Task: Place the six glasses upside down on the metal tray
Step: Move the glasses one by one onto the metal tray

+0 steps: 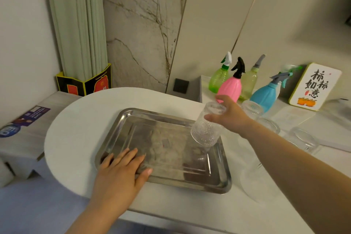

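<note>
Glasses are to go mouth-down on the metal tray (133, 118), which holds none yet. The left hand (121, 171) lies flat with fingers spread on its near left corner, steadying it. The right hand (228, 116) pinches a textured glass (206, 131), tilted, above the tray's right rim; wet glass may slip from this grip, or its mouth may strike the rim. More glasses (303, 139) wait on the surface (79, 119) to the right, and the forearm could knock them.

Home: curtain (79, 24), spray bottles (230, 83), marble wall (140, 24).
</note>
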Tool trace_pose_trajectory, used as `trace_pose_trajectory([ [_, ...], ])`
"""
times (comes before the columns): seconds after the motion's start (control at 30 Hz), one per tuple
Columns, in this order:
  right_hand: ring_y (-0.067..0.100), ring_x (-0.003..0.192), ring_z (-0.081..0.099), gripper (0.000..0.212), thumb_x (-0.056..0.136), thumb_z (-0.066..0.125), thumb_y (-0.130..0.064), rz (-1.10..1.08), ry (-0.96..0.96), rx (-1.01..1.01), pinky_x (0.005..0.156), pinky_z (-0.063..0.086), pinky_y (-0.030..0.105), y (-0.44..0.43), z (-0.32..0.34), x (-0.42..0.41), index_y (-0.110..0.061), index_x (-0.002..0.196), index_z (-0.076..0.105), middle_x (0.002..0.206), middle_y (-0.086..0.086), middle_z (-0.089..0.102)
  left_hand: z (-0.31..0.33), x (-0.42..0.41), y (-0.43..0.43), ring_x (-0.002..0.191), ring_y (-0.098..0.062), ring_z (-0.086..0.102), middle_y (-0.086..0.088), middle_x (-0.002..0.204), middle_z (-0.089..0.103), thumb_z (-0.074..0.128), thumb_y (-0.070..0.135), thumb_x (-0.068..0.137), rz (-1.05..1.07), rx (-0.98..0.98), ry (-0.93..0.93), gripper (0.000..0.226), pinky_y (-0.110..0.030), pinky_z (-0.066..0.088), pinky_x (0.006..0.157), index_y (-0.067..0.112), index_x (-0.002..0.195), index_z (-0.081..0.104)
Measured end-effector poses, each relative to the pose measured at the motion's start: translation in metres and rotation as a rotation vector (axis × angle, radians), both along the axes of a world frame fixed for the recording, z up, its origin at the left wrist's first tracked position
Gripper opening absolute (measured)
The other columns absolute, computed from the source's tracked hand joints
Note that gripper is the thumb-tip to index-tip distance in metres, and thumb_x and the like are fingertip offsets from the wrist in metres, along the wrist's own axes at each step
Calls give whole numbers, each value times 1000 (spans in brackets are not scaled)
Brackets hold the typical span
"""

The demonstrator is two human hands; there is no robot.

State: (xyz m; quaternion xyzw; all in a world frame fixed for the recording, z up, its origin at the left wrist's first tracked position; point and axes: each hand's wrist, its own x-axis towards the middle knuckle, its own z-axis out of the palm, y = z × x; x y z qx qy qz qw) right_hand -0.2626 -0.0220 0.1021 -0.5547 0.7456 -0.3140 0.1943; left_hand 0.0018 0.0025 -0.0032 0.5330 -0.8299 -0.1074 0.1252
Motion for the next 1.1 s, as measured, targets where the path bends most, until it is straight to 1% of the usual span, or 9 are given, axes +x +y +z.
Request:
trace_pose_trajectory([
  [0.07, 25, 126, 38, 73, 71, 71, -23, 14, 32, 6, 89, 30, 26, 0, -4, 3, -17, 132, 31, 140, 10, 39, -6, 1, -1, 139, -6, 19, 12, 150, 28, -24, 71, 52, 9, 1, 32, 107, -31, 13, 112, 35, 133, 35],
  [0.17, 26, 124, 39, 74, 72, 71, -23, 18, 71, 25, 89, 31, 26, -2, -8, 5, -16, 132, 29, 138, 12, 40, -4, 1, -1, 139, -5, 17, 13, 150, 26, -21, 68, 52, 9, -22, 34, 104, -31, 11, 112, 36, 134, 33],
  [0.37, 27, 122, 42, 76, 70, 72, -25, 16, 105, 53, 94, 37, 33, -7, -15, 10, -18, 132, 29, 138, 12, 39, -4, 0, -1, 134, -13, 33, 5, 142, 43, -36, 74, 50, 37, -33, 93, 123, -37, 23, 110, 29, 127, 49],
  [0.47, 27, 122, 41, 76, 70, 72, -27, 34, 160, 81, 90, 37, 31, -9, -18, 11, -17, 132, 29, 138, 12, 36, -4, -1, 1, 121, -21, 52, -2, 126, 61, -25, 71, 66, 30, -63, 80, 111, -44, 38, 100, 22, 111, 63],
  [0.53, 27, 123, 40, 75, 71, 70, -29, 39, 167, 108, 92, 38, 32, -9, -19, 10, -17, 132, 29, 139, 12, 33, -4, -1, 2, 117, -23, 55, -3, 121, 64, -21, 70, 71, 20, -38, 57, 107, -46, 41, 97, 20, 107, 66],
  [0.73, 26, 131, 30, 81, 73, 68, -34, 75, 126, 177, 104, 31, 38, 2, -9, 9, -19, 137, 21, 147, 8, 25, -11, 0, -3, 137, -8, 25, 11, 146, 36, -44, 69, 43, 18, -100, 52, 127, -32, 18, 111, 33, 131, 41],
  [0.9, 25, 130, 33, 73, 75, 67, -32, 60, 255, 116, 104, 30, 37, 34, 27, -8, -18, 135, 27, 145, 8, 32, -3, 0, 6, 125, -23, 47, -3, 126, 61, -20, 74, 67, -2, -144, 81, 110, -43, 28, 107, 18, 112, 62],
  [1.0, 23, 127, 36, 68, 75, 66, -32, 22, 295, 175, 103, 32, 36, 67, 35, -24, -20, 133, 31, 143, 6, 34, 1, 2, 10, 123, -27, 49, -8, 124, 62, -12, 71, 75, -43, -150, 95, 102, -36, 17, 107, 15, 107, 66],
  [1.1, 22, 129, 34, 67, 75, 66, -33, -14, 303, 247, 106, 29, 34, 102, 29, -38, -22, 132, 32, 144, 5, 33, 5, 3, 18, 102, -33, 64, -11, 105, 72, -1, 57, 88, -81, -218, 12, 86, -32, 18, 100, 12, 92, 72],
])
